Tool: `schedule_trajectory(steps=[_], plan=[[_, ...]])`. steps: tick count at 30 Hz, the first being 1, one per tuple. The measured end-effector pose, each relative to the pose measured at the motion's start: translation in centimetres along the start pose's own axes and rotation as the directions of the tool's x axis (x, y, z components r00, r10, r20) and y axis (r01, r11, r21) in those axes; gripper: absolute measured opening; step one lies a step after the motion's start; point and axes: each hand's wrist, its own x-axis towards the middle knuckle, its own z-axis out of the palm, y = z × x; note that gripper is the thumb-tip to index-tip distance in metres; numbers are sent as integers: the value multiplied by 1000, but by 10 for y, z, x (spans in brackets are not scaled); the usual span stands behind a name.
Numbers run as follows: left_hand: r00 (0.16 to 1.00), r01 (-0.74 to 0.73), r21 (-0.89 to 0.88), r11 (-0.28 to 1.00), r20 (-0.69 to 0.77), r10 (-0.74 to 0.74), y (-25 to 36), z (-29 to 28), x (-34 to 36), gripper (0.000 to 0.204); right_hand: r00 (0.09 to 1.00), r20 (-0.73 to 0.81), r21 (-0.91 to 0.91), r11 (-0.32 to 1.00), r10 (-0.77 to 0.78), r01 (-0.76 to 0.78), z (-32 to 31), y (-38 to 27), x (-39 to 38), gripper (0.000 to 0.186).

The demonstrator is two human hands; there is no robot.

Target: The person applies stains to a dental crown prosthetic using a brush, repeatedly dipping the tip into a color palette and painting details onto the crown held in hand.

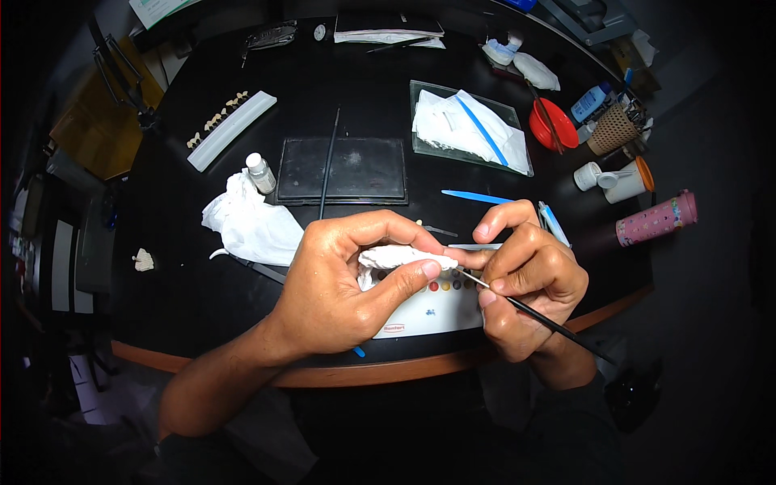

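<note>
Near the front of the black table, my left hand (347,279) is closed around a white crumpled tissue (400,257), pinching its right end between thumb and forefinger. My right hand (529,287) grips a fine brush (543,318) with a black handle and a pale metal neck. The brush points up and left, its tip at the right end of the tissue; whether it touches I cannot tell. Below both hands lies a white sheet (428,317) with a row of coloured dots, partly hidden by my fingers.
A black slab (343,170) carries a long brush (330,158). Around it are a small bottle (259,172), white cloth (250,222), tooth-shade holder (232,129), glass plate (521,153), red bowl (552,125), tubs (626,182) and pink flask (656,218). A wooden edge (356,377) borders the front.
</note>
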Motion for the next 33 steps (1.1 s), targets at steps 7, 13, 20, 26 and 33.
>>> schedule_trajectory(steps=[7,13,20,26,33], plan=[[999,-48,22,999,4,48,-2,0,1,13,1000,16,-37,999,-8,9,-1,-3,1,14],[999,-51,-7,999,-11,51,-1,1,0,12,999,35,-72,997,-28,31,-1,-5,1,15],[997,-84,1,997,0,84,-3,1,0,13,997,32,-62,995,-70,72,0,-4,0,16],[995,-96,-14,995,-1,96,-4,2,0,14,997,33,-66,995,-71,73,0,-4,0,15],[997,-83,-12,997,-1,83,-3,2,0,13,997,38,-66,995,-72,75,-1,-4,0,14]])
